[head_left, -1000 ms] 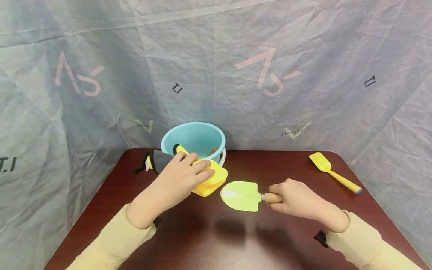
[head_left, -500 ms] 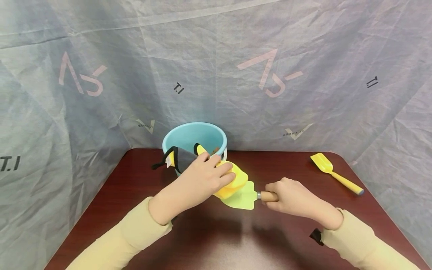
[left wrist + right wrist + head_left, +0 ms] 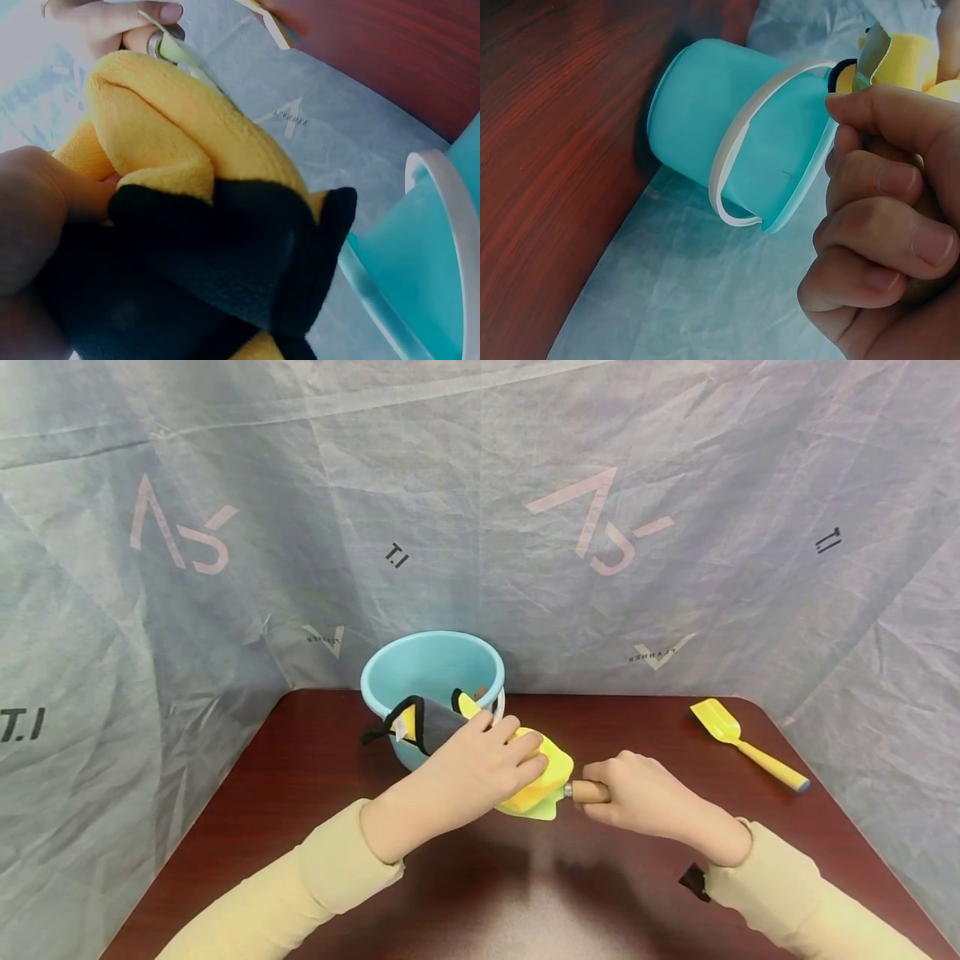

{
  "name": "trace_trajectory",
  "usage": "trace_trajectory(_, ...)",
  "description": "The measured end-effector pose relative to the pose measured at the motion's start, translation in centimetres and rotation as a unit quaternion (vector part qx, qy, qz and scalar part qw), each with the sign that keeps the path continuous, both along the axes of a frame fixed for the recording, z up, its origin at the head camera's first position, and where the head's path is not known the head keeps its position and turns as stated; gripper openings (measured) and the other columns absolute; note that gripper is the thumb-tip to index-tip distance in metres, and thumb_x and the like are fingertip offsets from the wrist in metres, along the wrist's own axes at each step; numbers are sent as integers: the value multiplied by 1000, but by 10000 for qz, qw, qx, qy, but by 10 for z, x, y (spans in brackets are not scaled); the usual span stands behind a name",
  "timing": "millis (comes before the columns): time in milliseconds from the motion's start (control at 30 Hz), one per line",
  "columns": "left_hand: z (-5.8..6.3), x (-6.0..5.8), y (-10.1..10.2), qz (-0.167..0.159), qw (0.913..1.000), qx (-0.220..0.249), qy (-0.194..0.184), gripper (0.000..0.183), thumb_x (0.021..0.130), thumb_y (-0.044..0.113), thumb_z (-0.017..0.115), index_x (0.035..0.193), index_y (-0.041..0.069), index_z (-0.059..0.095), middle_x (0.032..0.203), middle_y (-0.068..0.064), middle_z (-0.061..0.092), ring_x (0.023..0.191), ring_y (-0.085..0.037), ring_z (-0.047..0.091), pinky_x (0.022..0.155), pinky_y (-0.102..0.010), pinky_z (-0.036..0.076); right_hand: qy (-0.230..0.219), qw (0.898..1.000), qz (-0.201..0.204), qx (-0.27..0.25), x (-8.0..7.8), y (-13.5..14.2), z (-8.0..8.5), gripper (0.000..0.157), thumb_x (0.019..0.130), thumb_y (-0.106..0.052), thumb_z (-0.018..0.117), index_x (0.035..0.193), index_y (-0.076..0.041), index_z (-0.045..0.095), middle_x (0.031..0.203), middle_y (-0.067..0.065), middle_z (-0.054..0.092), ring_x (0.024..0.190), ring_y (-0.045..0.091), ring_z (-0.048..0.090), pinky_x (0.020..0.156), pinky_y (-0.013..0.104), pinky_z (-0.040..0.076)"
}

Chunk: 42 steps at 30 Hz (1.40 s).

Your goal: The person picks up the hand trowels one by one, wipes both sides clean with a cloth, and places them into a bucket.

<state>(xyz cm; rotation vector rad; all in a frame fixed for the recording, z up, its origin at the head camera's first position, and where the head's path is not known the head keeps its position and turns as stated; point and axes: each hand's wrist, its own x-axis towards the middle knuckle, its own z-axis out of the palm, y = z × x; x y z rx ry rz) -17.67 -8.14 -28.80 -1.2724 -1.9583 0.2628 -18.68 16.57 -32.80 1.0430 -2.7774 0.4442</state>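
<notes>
Head view: left hand (image 3: pixel 486 768), fingers curled over a yellow-and-dark cloth (image 3: pixel 551 760), gripping it; cloth laid over the blade of the trowel (image 3: pixel 590 791), one edge of the blade showing below. Right hand (image 3: pixel 637 795), closed on the trowel's wooden handle. Bucket (image 3: pixel 405 652), blue, behind the left hand. Scoop (image 3: pixel 720 723), yellow, on the table (image 3: pixel 247 802) at far right, untouched. Step, as judged: wiping the blade.

Left wrist view: cloth bunched in the left hand, yellow part toward the trowel; right hand beyond it. Blade mostly hidden; its cleanness cannot be told.

Right wrist view: fingers wrapped round the handle; blade up against the cloth. Next move, as judged: calls for a steady trowel, the cloth drawn toward the tip, then probably the other face turned up.
</notes>
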Motion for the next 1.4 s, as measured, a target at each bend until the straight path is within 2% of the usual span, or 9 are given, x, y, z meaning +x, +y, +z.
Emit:
trace_trajectory(167,-7,-1,5,85,9998,-164,-24,14,79,13,64,93,16,64,96,2,59,79,-19,48,68,-30,40,-38,10000,40,-32,0,-1,-1,41,75,-15,68,57,-21,31,56,-15,17,51,-3,17,45,16,18)
trace_trajectory(300,-11,-1,6,282,9988,-386,-91,16,79,17,67,95,17,64,96,3,60,81,-18,47,71,-32,42,40,10000,-47,31,1,-3,1,42,75,-17,70,56,-21,32,56,-15,17,50,-2,17,44,17,18)
trace_trajectory(533,-10,3,6,606,9956,-639,-329,21,79,18,69,99,19,66,97,5,60,83,-18,47,73,-32,41,443,9988,-206,56,4,-6,3,38,72,-19,71,55,-23,36,51,-16,21,46,-2,21,40,18,22)
trace_trajectory(767,-8,7,7,952,9919,-718,-449,22,77,19,70,99,22,65,95,5,60,83,-17,47,71,-29,37,523,9982,-285,-3,7,-7,4,40,72,-20,72,57,-22,35,54,-16,18,48,-2,19,42,18,18)
trace_trajectory(933,-8,10,6,1047,9913,-671,-423,20,77,17,67,96,22,65,92,5,59,82,-17,47,68,-29,36,474,9981,-383,33,10,-7,5,38,72,-22,73,58,-23,38,53,-16,22,47,-1,22,41,19,22)
trace_trajectory(1133,-11,12,2,1221,9878,-835,-477,20,78,20,67,98,22,65,92,6,59,83,-17,47,69,-30,37,446,9983,-362,32,11,-4,4,37,73,-22,73,57,-24,39,52,-16,22,47,-1,23,41,19,23)
trace_trajectory(1400,-16,12,-5,1173,9882,-802,-576,21,76,18,68,97,23,67,90,5,59,82,-17,48,67,-30,36,513,9985,-212,18,11,-1,4,39,74,-22,72,56,-24,36,53,-17,20,47,-2,23,41,19,23)
